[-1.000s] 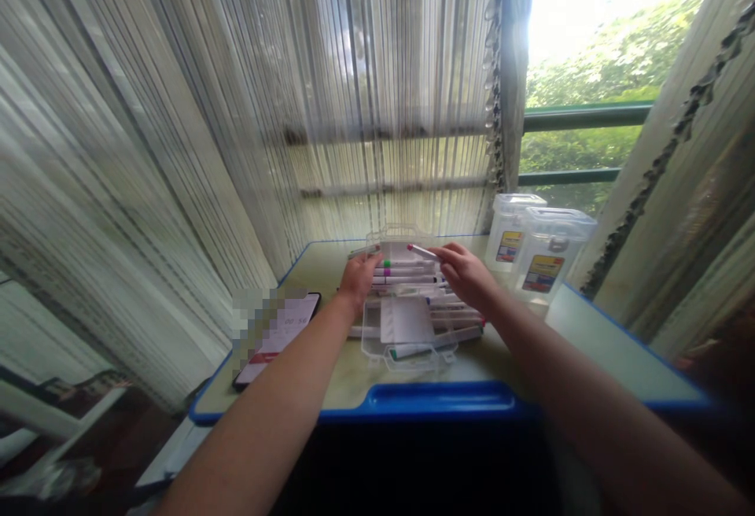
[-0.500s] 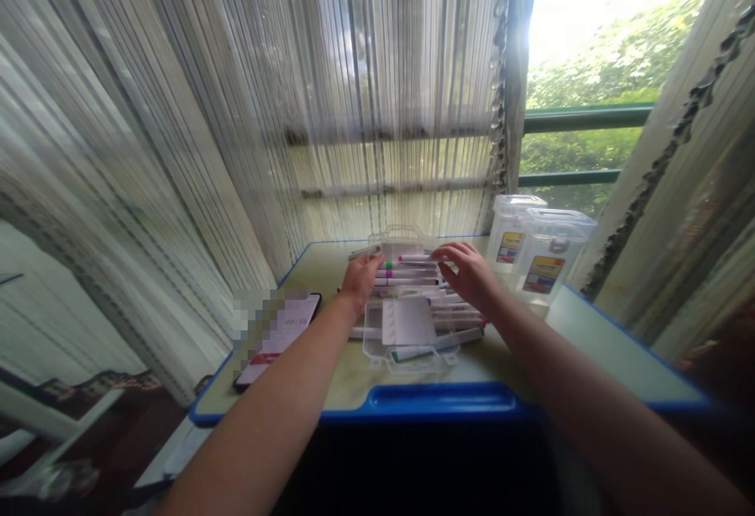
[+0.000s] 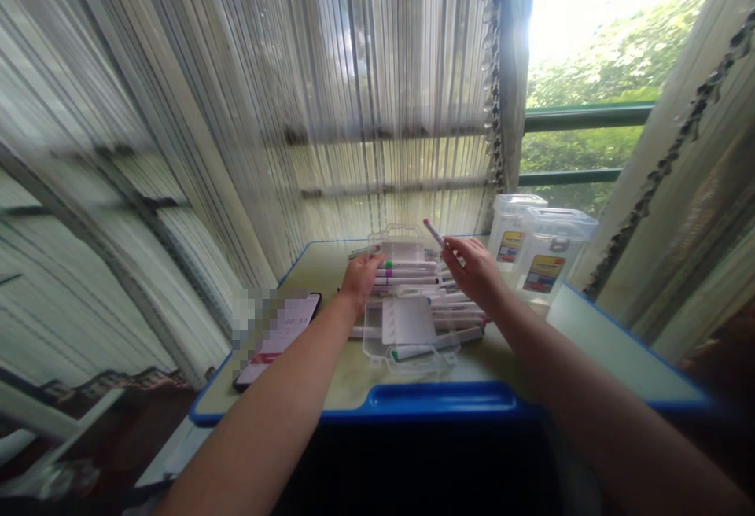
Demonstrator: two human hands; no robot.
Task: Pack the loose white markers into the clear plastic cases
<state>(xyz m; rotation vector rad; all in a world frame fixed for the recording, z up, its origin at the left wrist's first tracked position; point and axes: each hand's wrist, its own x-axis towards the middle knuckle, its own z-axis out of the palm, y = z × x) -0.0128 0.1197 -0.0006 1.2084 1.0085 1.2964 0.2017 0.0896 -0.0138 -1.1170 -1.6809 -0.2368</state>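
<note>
My right hand (image 3: 472,263) pinches a white marker (image 3: 435,233) with a pinkish-red end, tilted up to the left above the pile. My left hand (image 3: 361,276) is closed at the left side of the pile, its fingertips by the marker ends; what they grip, if anything, is hidden. Between the hands several white markers (image 3: 413,274) lie side by side, some with green or purple bands. They rest over a clear plastic case (image 3: 373,347) that lies open on the table. A green-tipped marker (image 3: 436,347) lies at the case's front part.
Two tall clear containers with labels, one nearer (image 3: 554,252) and one behind (image 3: 507,221), stand at the right. A phone (image 3: 283,343) showing a timer lies left of my left forearm. The table (image 3: 613,359) has a blue rim; string curtains (image 3: 401,68) hang behind it.
My right hand has lifted the red-ended marker from the row and swung it from level to tilted upward. My left hand stays in place.
</note>
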